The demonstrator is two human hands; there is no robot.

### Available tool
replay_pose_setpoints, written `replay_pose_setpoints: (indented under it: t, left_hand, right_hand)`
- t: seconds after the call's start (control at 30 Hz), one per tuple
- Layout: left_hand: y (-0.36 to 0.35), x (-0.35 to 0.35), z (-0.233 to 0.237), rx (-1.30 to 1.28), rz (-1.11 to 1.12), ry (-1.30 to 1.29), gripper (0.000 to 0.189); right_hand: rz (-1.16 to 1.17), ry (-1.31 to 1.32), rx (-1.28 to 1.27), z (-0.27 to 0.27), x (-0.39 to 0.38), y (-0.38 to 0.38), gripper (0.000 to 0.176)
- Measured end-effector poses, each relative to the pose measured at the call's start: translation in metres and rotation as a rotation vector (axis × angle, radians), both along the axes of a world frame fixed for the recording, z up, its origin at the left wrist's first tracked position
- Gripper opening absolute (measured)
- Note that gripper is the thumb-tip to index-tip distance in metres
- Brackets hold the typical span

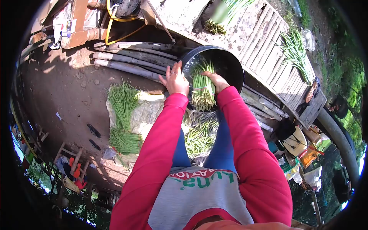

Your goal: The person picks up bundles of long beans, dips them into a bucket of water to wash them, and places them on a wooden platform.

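A bundle of long green beans with a band around it is in my right hand, whose fingers curl over its side. The cut ends point toward me, and the far end reaches over a round black bucket with wet, shiny insides. My left hand is open, fingers apart, at the bucket's left rim and beside the bundle. Below the bundle, loose green beans lie on the ground between my legs. More long beans are piled on a pale sheet to the left.
Beyond the bucket stands a slatted bamboo bench, bearing one bean bundle at the back and another bunch at the right. Bamboo poles lie left of the bucket. Dark slippers rest on the dirt floor.
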State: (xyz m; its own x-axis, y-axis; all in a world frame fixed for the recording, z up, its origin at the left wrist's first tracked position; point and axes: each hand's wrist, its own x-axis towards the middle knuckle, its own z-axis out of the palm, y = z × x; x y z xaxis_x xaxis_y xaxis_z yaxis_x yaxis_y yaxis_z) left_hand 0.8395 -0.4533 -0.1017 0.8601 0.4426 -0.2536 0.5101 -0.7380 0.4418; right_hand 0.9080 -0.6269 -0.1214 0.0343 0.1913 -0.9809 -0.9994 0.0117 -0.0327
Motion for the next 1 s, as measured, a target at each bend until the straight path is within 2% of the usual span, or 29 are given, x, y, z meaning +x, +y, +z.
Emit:
replay_pose_setpoints:
  t: [0.03,0.1,0.17,0.23,0.3,0.37,0.43,0.5,0.53,0.6,0.67,0.77,0.83,0.9,0.93,1.0]
  left_hand:
    - [-0.001,0.005,0.004,-0.019,0.012,0.041,0.054]
    - [-0.002,0.007,0.005,-0.041,0.026,0.037,0.056]
    - [-0.002,0.004,0.005,-0.058,0.050,0.054,0.058]
    - [-0.002,0.007,0.006,-0.059,0.024,0.083,0.061]
    - [-0.002,0.006,0.008,-0.069,0.032,0.089,0.063]
    - [-0.002,0.005,0.003,-0.080,0.028,0.072,0.063]
    - [-0.001,0.007,0.005,-0.092,0.030,0.057,0.062]
    - [-0.001,0.007,0.008,-0.085,0.026,0.068,0.061]
    - [0.001,0.008,0.005,-0.083,0.039,0.071,0.061]
    - [-0.001,0.007,0.007,-0.084,0.039,0.062,0.060]
    - [-0.003,0.010,0.006,-0.098,0.048,0.057,0.059]
    - [-0.004,0.006,0.005,-0.096,0.058,0.089,0.058]
    - [-0.004,0.006,0.004,-0.053,0.043,0.035,0.057]
    - [-0.004,0.007,0.005,-0.053,0.046,0.036,0.056]
    - [-0.004,0.007,0.004,-0.054,0.040,0.027,0.056]
    - [-0.003,0.007,0.001,-0.051,0.038,0.024,0.056]
  right_hand:
    - [-0.011,-0.113,0.029,0.044,-0.007,-0.013,0.049]
    - [0.100,-0.221,0.093,0.129,-0.018,-0.051,0.075]
    - [0.264,-0.288,0.179,0.214,-0.017,-0.067,0.091]
    - [0.344,-0.323,0.200,0.244,-0.017,-0.076,0.096]
    - [0.323,-0.320,0.198,0.220,-0.016,-0.071,0.092]
    - [0.263,-0.157,0.158,0.124,-0.013,-0.064,0.072]
    - [0.295,0.118,0.040,0.031,0.008,-0.027,0.050]
    - [0.475,0.156,-0.138,-0.060,0.008,-0.003,0.038]
    - [0.488,0.159,-0.136,-0.043,0.013,0.005,0.038]
    - [0.370,0.024,0.008,0.012,0.011,0.004,0.053]
    - [0.440,-0.194,0.115,0.093,0.009,-0.024,0.087]
    - [0.532,-0.259,0.149,0.203,0.006,-0.068,0.084]
    - [0.425,-0.228,0.177,0.243,0.010,-0.072,0.084]
    - [0.428,-0.214,0.149,0.209,0.008,-0.080,0.082]
    - [0.388,-0.210,0.141,0.176,0.008,-0.074,0.076]
    - [0.376,-0.096,0.065,0.071,0.012,-0.049,0.061]
